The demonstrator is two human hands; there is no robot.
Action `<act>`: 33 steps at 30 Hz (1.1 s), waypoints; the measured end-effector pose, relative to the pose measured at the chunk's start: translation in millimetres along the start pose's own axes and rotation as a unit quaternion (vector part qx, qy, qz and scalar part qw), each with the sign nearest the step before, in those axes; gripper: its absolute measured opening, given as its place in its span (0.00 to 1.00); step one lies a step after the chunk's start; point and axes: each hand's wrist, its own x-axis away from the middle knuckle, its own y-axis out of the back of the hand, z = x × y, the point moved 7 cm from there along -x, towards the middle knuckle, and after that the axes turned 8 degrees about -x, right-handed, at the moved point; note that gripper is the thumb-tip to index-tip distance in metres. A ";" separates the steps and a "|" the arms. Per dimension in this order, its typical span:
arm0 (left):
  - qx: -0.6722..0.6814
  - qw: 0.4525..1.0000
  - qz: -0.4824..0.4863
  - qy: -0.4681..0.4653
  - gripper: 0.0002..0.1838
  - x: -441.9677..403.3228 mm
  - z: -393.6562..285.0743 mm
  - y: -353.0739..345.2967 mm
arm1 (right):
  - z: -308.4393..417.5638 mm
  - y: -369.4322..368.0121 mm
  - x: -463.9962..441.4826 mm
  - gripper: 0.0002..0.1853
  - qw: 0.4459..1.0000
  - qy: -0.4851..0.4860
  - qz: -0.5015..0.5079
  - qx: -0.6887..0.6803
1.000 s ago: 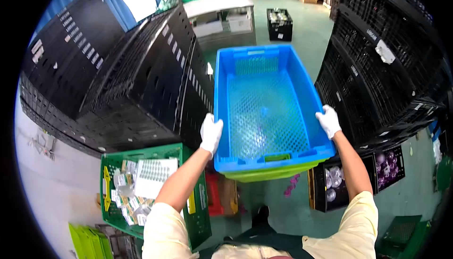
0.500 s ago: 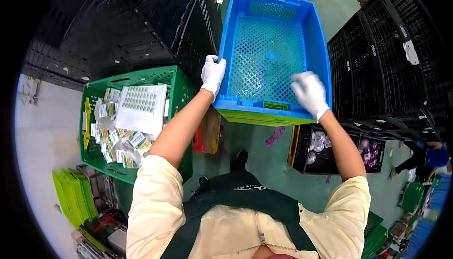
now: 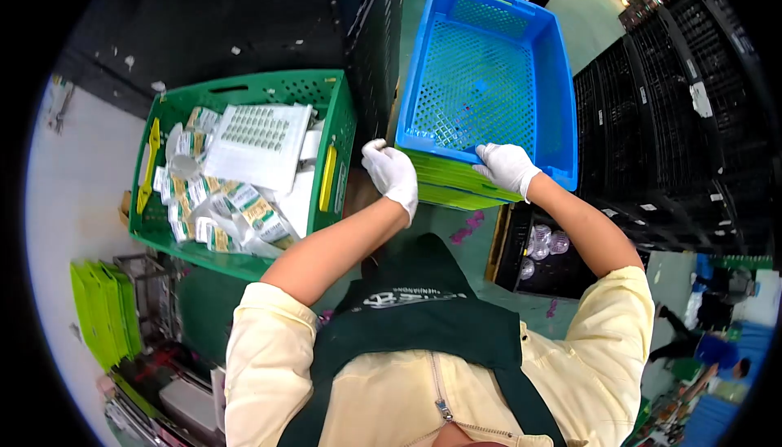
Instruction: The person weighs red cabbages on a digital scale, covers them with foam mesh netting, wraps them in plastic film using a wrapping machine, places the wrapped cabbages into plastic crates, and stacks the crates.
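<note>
left hand off the blue crate, right hand on its near rim

the left hand [image 3: 393, 173] has let go of the side rim of the blue crate [image 3: 481, 72] and now sits just beside its near left corner. its fingers are released and loosely bent, with nothing in them. the right hand [image 3: 507, 168] has moved onto the near rim, its fingers grasping the edge. the crate now seems to need no lifting: it lies on top of the lime crates [image 3: 464, 180], open side up, with no goods visible inside. what carries the lime crates is hidden.

to the left, near the left forearm, a green crate [image 3: 344, 125] holds a white sheet [image 3: 257, 144] with rows of small marks, lying on printed packets [image 3: 259, 209]. black crates [image 3: 652, 113] are stacked beyond the right side, and a black bin [image 3: 566, 278] with clear tubs [image 3: 542, 243] stands near the right forearm. pink scraps [image 3: 467, 227] lie on the floor. another person [image 3: 715, 351] is well apart, far to the right.
</note>
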 end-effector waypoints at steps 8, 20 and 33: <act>0.083 0.990 -0.016 0.113 0.29 34.6 23.8 -49.5 | -9.6 -4.2 -6.7 0.15 0.996 0.057 0.026 -0.061; 0.123 0.952 -0.281 -0.017 0.12 24.7 14.3 -56.7 | 0.6 43.0 -9.0 0.14 0.978 0.182 0.082 -0.060; 0.204 0.932 -0.272 -0.124 0.20 28.9 -58.1 0.6 | 3.5 185.7 39.8 0.16 0.978 0.164 -0.006 -0.126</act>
